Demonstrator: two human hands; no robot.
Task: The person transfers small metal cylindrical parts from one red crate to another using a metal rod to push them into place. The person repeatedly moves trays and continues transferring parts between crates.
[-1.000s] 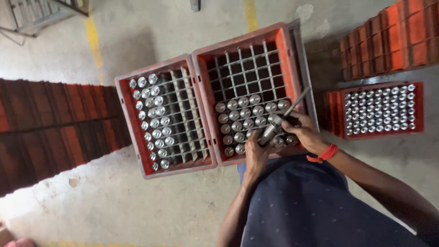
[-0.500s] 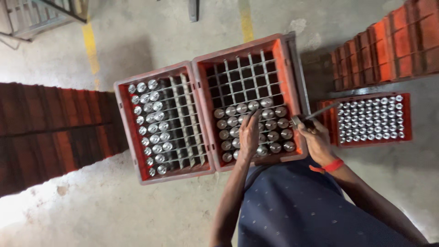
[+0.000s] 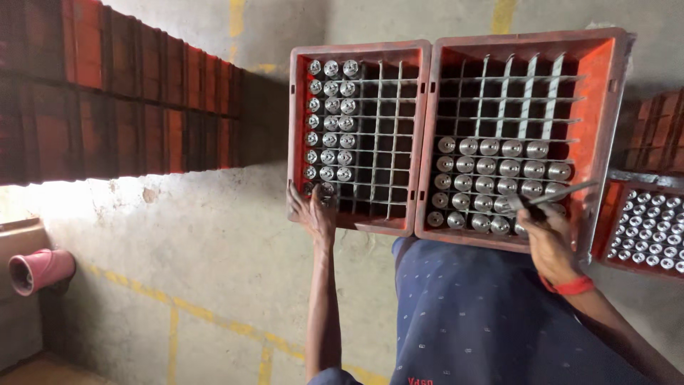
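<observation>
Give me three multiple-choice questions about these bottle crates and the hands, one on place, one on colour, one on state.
1. Where is the left hand?
A. near corner of the left crate
B. on the floor
C. on the pink pot

2. What colour is the wristband on the right hand?
A. blue
B. red
C. white

3. How full is the right crate?
A. empty
B. full
C. partly filled

Answers:
1 A: its fingers rest at that corner among the capped bottles.
2 B: the band is red.
3 C: the far rows are empty.
</observation>
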